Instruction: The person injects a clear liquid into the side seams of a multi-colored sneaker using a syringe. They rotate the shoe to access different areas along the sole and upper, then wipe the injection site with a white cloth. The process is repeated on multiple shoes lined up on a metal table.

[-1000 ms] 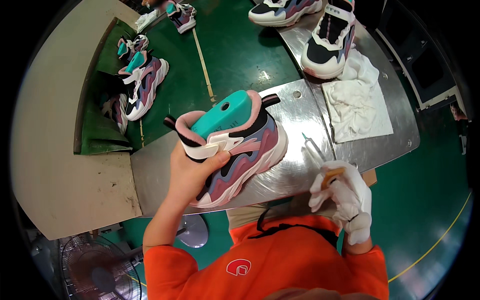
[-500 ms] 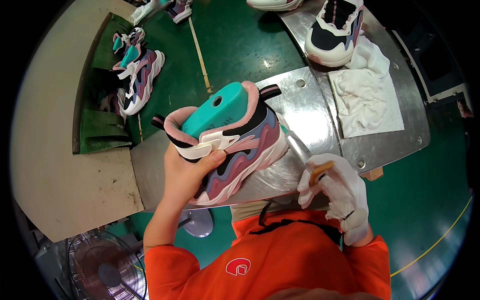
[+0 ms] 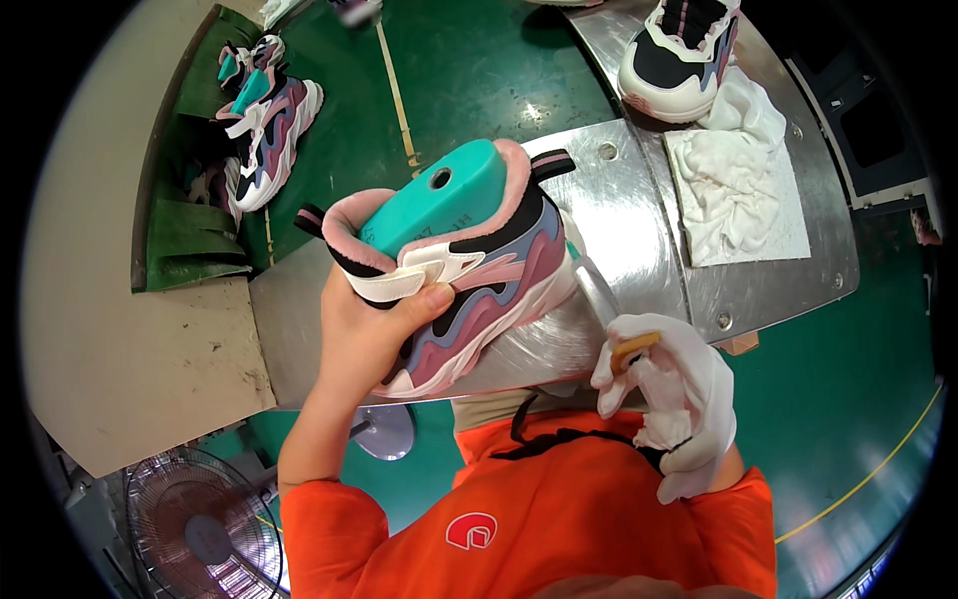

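left hand (image 3: 367, 324) clasps sneaker (image 3: 484, 285); gloved right hand (image 3: 684, 371) grips tool (image 3: 597, 290)
tip (image 3: 572, 250) at the sneaker's three o'clock, partly hidden behind its sole (image 3: 544, 299)

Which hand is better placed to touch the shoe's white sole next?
Probably the white-gloved right hand: it holds a slim, green-tipped silver tube, its tip end beside the chunky white sole. The bare left hand is occupied, holding the pink, purple and black shoe.

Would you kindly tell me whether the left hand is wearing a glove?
No, the left hand gripping the sneaker is bare; the right hand wears a white glove.
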The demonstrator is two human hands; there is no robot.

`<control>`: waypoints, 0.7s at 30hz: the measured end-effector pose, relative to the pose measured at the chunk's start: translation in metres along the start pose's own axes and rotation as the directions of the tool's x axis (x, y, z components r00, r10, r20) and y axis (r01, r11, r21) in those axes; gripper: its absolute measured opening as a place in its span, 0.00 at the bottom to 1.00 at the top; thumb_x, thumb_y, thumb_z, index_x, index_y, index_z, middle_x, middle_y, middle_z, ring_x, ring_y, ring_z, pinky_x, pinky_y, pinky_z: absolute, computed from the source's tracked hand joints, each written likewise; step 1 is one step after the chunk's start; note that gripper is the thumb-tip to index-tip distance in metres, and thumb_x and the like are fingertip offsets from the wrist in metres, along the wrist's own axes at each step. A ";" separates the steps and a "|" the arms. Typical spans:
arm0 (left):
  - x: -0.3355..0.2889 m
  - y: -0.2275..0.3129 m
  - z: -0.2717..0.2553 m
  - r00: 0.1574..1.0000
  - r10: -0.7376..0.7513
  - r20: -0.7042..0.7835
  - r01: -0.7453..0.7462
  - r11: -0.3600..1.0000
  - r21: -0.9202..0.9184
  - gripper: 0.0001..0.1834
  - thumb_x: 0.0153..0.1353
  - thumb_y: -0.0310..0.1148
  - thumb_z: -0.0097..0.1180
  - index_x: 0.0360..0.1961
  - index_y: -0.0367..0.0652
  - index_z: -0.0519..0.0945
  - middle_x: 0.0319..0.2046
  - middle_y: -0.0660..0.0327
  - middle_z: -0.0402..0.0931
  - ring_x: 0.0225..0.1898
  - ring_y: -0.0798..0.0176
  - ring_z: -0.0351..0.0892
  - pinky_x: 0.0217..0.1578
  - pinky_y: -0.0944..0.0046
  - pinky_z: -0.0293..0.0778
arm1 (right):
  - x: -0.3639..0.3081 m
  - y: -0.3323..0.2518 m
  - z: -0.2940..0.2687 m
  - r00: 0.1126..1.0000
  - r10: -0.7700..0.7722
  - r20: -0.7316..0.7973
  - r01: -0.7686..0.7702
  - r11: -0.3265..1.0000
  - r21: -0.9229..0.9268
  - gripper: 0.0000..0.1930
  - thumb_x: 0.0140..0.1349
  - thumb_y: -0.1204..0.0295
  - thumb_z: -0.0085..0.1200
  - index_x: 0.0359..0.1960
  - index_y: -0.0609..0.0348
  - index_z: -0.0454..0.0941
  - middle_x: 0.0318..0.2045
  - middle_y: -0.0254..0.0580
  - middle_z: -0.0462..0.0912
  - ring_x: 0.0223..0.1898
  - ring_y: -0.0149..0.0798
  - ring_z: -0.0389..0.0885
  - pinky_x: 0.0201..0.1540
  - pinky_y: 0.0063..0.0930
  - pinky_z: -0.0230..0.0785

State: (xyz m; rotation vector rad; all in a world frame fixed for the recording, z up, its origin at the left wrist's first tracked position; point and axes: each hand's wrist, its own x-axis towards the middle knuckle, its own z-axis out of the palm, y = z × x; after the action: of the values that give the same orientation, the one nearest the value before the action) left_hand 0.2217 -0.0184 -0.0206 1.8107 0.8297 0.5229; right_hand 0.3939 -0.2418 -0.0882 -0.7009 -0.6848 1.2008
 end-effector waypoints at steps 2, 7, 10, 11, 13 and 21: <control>0.000 0.002 0.000 1.000 -0.022 0.004 0.022 1.000 0.011 0.41 0.47 0.34 0.73 0.60 0.35 0.64 0.50 0.57 0.74 0.51 0.64 0.75 0.53 0.63 0.70 | -0.002 -0.002 -0.001 0.999 0.009 0.035 -0.008 0.999 -0.039 0.54 0.27 0.70 0.75 0.63 0.70 0.61 0.46 0.46 0.76 0.39 0.33 0.74 0.46 0.22 0.72; 0.002 0.004 0.002 1.000 -0.014 0.014 0.015 1.000 -0.005 0.40 0.47 0.34 0.73 0.59 0.34 0.65 0.49 0.57 0.74 0.51 0.64 0.75 0.53 0.64 0.70 | -0.005 -0.001 0.001 0.997 -0.054 0.059 0.059 0.995 -0.087 0.49 0.34 0.73 0.72 0.63 0.70 0.61 0.45 0.45 0.77 0.39 0.32 0.73 0.44 0.21 0.71; 0.000 0.001 0.002 1.000 -0.021 0.016 0.022 0.999 -0.033 0.39 0.47 0.33 0.72 0.59 0.34 0.66 0.49 0.58 0.75 0.50 0.65 0.76 0.52 0.64 0.71 | -0.011 -0.008 0.006 0.998 0.056 -0.002 -0.056 0.998 -0.039 0.44 0.40 0.74 0.69 0.63 0.70 0.62 0.44 0.46 0.77 0.38 0.32 0.74 0.44 0.21 0.72; 0.001 0.001 0.003 1.000 -0.015 0.019 0.016 0.998 -0.054 0.39 0.47 0.33 0.72 0.59 0.34 0.66 0.49 0.58 0.75 0.50 0.65 0.76 0.51 0.65 0.72 | -0.012 -0.010 0.008 0.996 0.090 -0.021 -0.091 0.996 -0.025 0.43 0.42 0.74 0.68 0.63 0.69 0.62 0.43 0.46 0.77 0.38 0.32 0.74 0.44 0.22 0.72; 0.001 0.001 0.004 1.000 -0.006 0.025 0.008 0.996 -0.089 0.38 0.48 0.32 0.72 0.59 0.35 0.66 0.48 0.59 0.75 0.49 0.66 0.76 0.49 0.66 0.73 | -0.015 -0.010 0.008 0.997 0.070 -0.043 -0.072 0.996 -0.052 0.41 0.41 0.70 0.69 0.60 0.68 0.64 0.43 0.50 0.76 0.38 0.37 0.76 0.41 0.25 0.73; 0.005 0.013 0.000 0.997 -0.079 0.025 0.082 0.985 -0.155 0.35 0.51 0.29 0.69 0.59 0.37 0.66 0.46 0.60 0.76 0.45 0.69 0.77 0.44 0.69 0.74 | -0.009 -0.007 0.010 0.882 -0.293 -0.370 0.267 0.956 -0.120 0.66 0.23 0.44 0.76 0.64 0.63 0.52 0.43 0.50 0.71 0.42 0.47 0.78 0.43 0.37 0.75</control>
State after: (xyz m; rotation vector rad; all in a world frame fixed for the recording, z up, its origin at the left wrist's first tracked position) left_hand 0.2285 -0.0174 -0.0087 1.6306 0.8228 0.5042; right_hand 0.3884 -0.2508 -0.0773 -0.8342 -0.4751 0.7456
